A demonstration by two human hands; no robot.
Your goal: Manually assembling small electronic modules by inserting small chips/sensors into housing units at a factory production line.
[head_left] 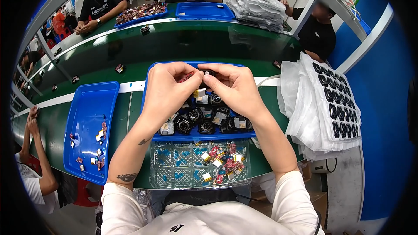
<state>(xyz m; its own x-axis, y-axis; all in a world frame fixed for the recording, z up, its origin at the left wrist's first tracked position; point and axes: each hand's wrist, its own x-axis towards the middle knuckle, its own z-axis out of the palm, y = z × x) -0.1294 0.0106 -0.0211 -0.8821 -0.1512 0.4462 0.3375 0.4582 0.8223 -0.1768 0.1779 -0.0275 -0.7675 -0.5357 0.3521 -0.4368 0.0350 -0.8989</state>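
Both hands meet above a blue tray (196, 138) filled with black watch cases (206, 125), some with silver batteries and small parts showing. My left hand (166, 90) is closed on a small red circuit board (186, 77), partly covered by the fingers. With thumb and fingers, my right hand (237, 88) grips a black watch case (209, 72). The two hands touch at the thumb tips, and where the board and the case join is hidden. Nearer to me lies a clear compartment tray (177, 159) holding red boards with small batteries (223, 163) and blue bits.
Left stands another blue tray (85, 122) with a few boards. At right, white foam sheets (305, 104) are stacked, the top one carrying black watch parts (341, 100). A green conveyor belt (174, 45) runs beyond, with co-workers along its far side and one person's arms at left.
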